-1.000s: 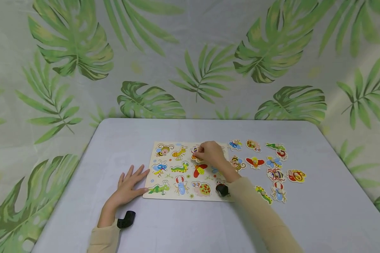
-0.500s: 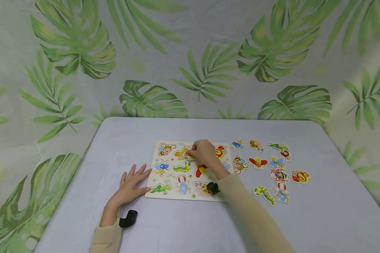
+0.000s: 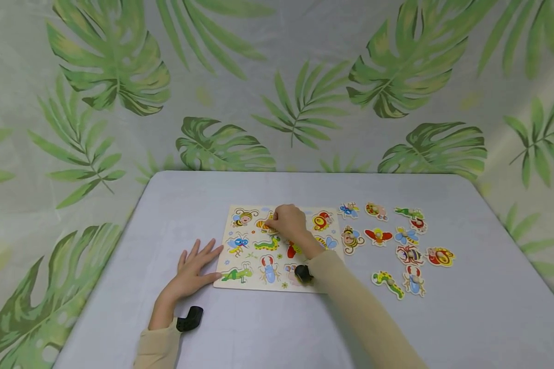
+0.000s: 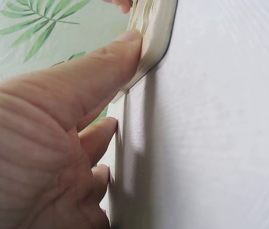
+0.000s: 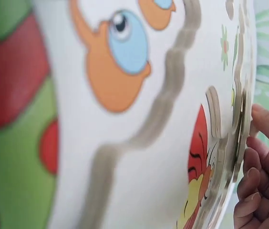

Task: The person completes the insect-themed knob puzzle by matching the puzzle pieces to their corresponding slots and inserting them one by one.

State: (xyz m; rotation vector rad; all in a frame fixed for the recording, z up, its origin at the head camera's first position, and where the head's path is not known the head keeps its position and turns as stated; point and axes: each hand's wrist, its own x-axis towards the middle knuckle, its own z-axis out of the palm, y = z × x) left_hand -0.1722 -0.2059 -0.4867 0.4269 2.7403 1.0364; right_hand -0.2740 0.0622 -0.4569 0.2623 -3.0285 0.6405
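A wooden insect puzzle board (image 3: 255, 260) lies flat on the table. My left hand (image 3: 189, 277) rests at its left edge with fingers spread; in the left wrist view the thumb (image 4: 101, 67) presses against the board's corner. Over the top row, my right hand (image 3: 291, 223) pinches an orange-and-yellow insect puzzle piece (image 3: 271, 225), close over the orange ant picture. Part of that piece is hidden by the hand. From the right wrist, the curled fingers (image 5: 250, 183) show low at the board's far side.
Several loose knobbed pieces lie right of the board, among them a red-winged insect (image 3: 378, 236), a caterpillar (image 3: 388, 284), a beetle (image 3: 414, 281) and a butterfly (image 3: 440, 256). A leaf-patterned cloth (image 3: 304, 148) hangs behind the table (image 3: 258, 328).
My right hand has carried the piece leftward from the spider picture to the ant picture. My left hand has stayed at the board's left edge.
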